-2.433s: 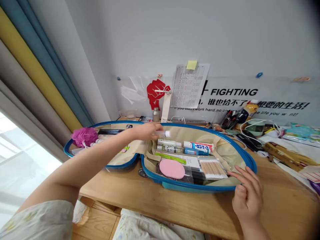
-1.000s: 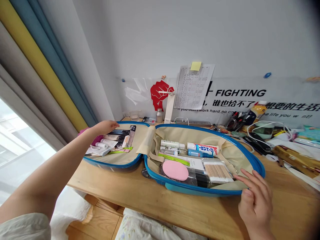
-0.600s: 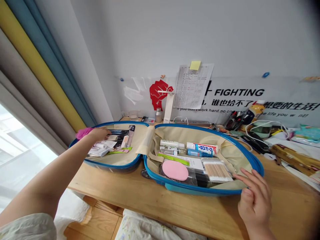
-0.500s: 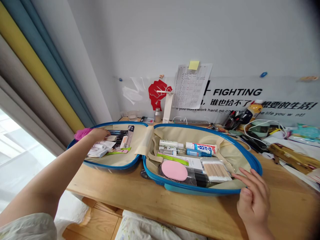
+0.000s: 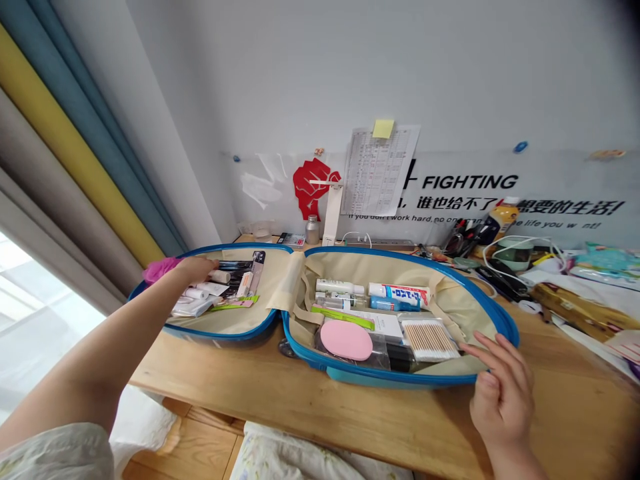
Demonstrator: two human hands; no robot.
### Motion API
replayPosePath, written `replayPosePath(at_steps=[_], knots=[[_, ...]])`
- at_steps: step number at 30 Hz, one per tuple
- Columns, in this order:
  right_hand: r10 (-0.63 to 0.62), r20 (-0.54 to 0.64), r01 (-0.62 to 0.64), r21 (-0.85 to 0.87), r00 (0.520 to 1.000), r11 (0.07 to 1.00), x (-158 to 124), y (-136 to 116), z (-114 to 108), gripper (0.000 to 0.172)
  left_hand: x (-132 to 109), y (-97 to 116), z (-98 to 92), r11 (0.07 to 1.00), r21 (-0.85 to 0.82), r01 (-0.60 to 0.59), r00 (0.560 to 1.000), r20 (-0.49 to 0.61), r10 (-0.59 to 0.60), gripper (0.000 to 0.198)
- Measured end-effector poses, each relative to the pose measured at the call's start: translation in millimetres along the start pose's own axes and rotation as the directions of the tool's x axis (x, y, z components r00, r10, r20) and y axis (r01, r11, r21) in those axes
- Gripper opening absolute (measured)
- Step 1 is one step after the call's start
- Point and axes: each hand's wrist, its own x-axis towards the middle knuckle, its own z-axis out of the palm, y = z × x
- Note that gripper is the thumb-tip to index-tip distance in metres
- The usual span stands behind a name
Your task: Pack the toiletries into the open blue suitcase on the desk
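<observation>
left hand [image 5: 196, 269] in blue case [image 5: 505, 320] below "fighting" banner [image 5: 470, 182].

Printed sheet [image 5: 376, 172] with yellow sticky note [image 5: 383, 129] on wall; red fist sticker [image 5: 309, 185] beside it; orange-capped bottle [image 5: 500, 217] right; striped curtain [image 5: 75, 147] left.

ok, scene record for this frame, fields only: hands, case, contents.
left hand: reaching into the left half of the case, on small tubes
right hand: open, fingers at the right half's near rim
case: blue, open flat on wooden desk
right half: pink sponge, cotton swabs, toothpaste
</observation>
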Motion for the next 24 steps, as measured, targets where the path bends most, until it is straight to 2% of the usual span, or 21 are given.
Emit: replayPosePath(at_steps=[5,8,11,13,16,18,20,22,24], knots=[[0.016,-0.012,-0.016,0.004,1.0,1.0,-1.6,1.2,-0.2,0.036,-10.8,-1.7,1.4,0.998,-0.046,-0.045,0.997,-0.065,0.042,0.035],[0.017,0.003,-0.017,0.008,1.0,1.0,-1.4,1.5,-0.5,0.036,-17.0,-3.8,-2.5,0.993,-0.098,-0.061,0.988,-0.15,0.045,0.031],[0.005,0.01,-0.006,0.01,1.0,1.0,-0.8,0.9,-1.1,0.036,-19.7,-0.7,-19.2,0.986,-0.163,-0.046,0.962,-0.274,-0.001,0.037],[0.001,0.006,-0.001,0.014,1.0,1.0,-0.2,0.2,-1.4,0.037,-21.4,11.8,-38.7,0.976,-0.206,-0.073,0.934,-0.357,-0.005,0.045],[0.006,0.005,-0.006,0.019,1.0,1.0,1.0,-1.1,-1.5,0.036,-27.9,54.2,-75.7,0.937,-0.247,-0.247,0.88,-0.461,0.11,0.051],[0.005,0.007,-0.005,0.022,1.0,1.0,1.6,-1.7,-1.5,0.036,-33.4,95.2,-99.0,0.853,-0.234,-0.467,0.81,-0.501,0.306,0.051],[0.008,0.006,-0.008,0.022,1.0,1.0,1.5,-1.7,-1.3,0.037,-36.7,138.8,-115.8,0.784,-0.198,-0.588,0.773,-0.422,0.473,0.049],[0.013,0.006,-0.013,0.017,1.0,1.0,0.5,-1.0,-1.0,0.037,-34.8,178.2,-123.8,0.754,-0.187,-0.629,0.759,-0.355,0.546,0.048],[0.012,0.002,-0.012,0.016,1.0,1.0,-1.0,0.3,-0.6,0.038,-27.4,209.0,-123.7,0.746,-0.183,-0.64,0.761,-0.287,0.582,0.049]])
